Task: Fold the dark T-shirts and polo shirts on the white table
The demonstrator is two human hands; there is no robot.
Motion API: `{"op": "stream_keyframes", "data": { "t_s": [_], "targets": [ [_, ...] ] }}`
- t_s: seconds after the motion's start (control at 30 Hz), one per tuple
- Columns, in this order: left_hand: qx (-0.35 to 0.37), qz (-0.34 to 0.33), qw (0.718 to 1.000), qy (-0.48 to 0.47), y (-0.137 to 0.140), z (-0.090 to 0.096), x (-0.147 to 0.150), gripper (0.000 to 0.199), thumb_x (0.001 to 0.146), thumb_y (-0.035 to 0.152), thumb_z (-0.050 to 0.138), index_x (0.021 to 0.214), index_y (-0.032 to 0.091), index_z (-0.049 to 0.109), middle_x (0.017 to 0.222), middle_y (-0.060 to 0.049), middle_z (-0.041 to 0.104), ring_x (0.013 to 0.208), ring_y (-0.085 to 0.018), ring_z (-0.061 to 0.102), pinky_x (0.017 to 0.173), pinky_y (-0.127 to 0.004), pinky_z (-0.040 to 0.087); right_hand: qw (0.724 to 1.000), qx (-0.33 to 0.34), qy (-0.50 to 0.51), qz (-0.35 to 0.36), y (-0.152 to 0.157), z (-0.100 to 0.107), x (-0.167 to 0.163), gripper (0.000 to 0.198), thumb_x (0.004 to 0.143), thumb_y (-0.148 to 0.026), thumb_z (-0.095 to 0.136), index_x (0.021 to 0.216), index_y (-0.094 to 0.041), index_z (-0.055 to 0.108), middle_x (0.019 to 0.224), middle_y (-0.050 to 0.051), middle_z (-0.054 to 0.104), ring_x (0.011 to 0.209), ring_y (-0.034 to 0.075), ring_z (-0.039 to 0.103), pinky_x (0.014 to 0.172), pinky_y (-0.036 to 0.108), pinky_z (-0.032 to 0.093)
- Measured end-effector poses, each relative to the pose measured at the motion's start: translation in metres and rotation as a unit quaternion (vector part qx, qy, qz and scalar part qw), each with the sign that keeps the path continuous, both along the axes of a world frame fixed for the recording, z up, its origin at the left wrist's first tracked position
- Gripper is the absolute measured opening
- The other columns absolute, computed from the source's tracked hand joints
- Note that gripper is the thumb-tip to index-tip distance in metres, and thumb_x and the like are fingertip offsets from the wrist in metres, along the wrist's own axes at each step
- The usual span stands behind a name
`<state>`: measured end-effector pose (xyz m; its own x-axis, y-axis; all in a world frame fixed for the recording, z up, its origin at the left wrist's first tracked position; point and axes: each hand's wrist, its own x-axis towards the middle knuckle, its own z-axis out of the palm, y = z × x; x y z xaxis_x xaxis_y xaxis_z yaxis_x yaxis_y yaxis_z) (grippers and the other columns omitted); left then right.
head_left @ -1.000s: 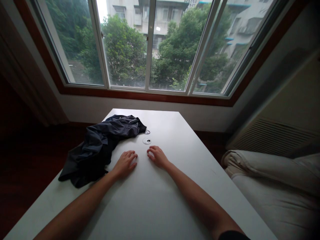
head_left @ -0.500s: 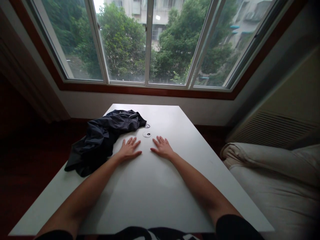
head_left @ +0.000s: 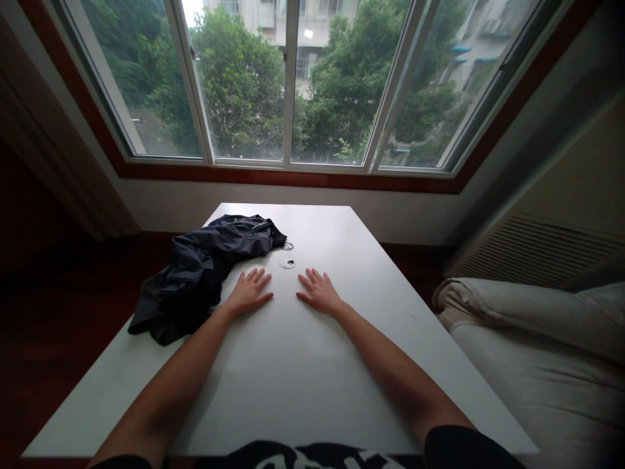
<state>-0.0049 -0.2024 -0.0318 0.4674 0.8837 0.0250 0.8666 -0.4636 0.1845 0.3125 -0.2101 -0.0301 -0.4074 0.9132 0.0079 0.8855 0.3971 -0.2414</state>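
Note:
My left hand lies flat on the white table, palm down with the fingers spread. Level with it, my right hand rests the same way, fingers apart. Neither hand holds anything. A crumpled dark garment lies along the table's left side, close to my left hand and forearm; what kind of garment it is I cannot make out. Just beyond and between my fingertips is a round cable-hole cover set in the tabletop. A small ring-shaped item sits by the garment's far end.
Behind the table's far edge is a wall with a wide sliding window. To the right stands a beige sofa with a rolled armrest, near a slatted vent panel. A curtain hangs at the left above a dark reddish floor.
Both hands stay on the table; the left thumb sits slightly closer to its fingers. The view has shifted a little. The garment has not moved on the table.

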Motion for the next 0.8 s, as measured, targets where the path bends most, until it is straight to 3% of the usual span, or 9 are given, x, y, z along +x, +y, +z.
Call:
{"op": "stream_keyframes", "data": {
  "t_s": [0.2, 0.43, 0.57, 0.8],
  "targets": [
    [-0.004, 0.004, 1.0, -0.005, -0.007, 0.001, 0.0, 0.077, 0.101, 0.069, 0.043, 0.164, 0.026, 0.039, 0.175, -0.013, 0.023, 0.162, -0.037, 0.015, 0.127, -0.061, 0.01, 1.0, -0.005, -0.013, 0.009, -0.01, 0.006, 0.006, 0.069, 0.104, -0.06, 0.05, 0.164, -0.027, 0.04, 0.173, 0.01, 0.024, 0.161, 0.03, 0.018, 0.13, 0.052, 0.01],
    [0.004, 0.014, 1.0, 0.008, 0.001, -0.002, 0.001, 0.084, 0.097, 0.079, 0.039, 0.165, 0.031, 0.037, 0.176, -0.011, 0.021, 0.162, -0.039, 0.01, 0.126, -0.065, 0.005, 0.998, -0.017, -0.055, -0.012, -0.01, 0.004, -0.005, 0.091, 0.096, -0.085, 0.036, 0.169, -0.031, 0.026, 0.176, 0.011, 0.006, 0.163, 0.035, 0.001, 0.126, 0.065, -0.002],
    [-0.008, -0.004, 1.0, 0.011, 0.013, 0.001, 0.004, 0.089, 0.095, 0.084, 0.036, 0.167, 0.032, 0.032, 0.176, -0.012, 0.019, 0.162, -0.041, 0.01, 0.124, -0.068, 0.005, 0.997, -0.044, -0.06, -0.002, -0.006, 0.003, -0.005, 0.099, 0.094, -0.09, 0.03, 0.171, -0.03, 0.017, 0.176, 0.012, -0.003, 0.163, 0.036, -0.005, 0.124, 0.069, -0.007],
    [-0.03, 0.009, 0.999, 0.017, 0.027, 0.004, 0.014, 0.092, 0.092, 0.085, 0.04, 0.168, 0.035, 0.029, 0.177, -0.012, 0.015, 0.161, -0.044, 0.009, 0.121, -0.074, 0.0, 0.997, -0.055, -0.057, 0.014, 0.009, 0.01, -0.008, 0.102, 0.09, -0.092, 0.037, 0.171, -0.033, 0.019, 0.176, 0.011, 0.0, 0.162, 0.04, -0.001, 0.122, 0.071, -0.006]
  ]
}}
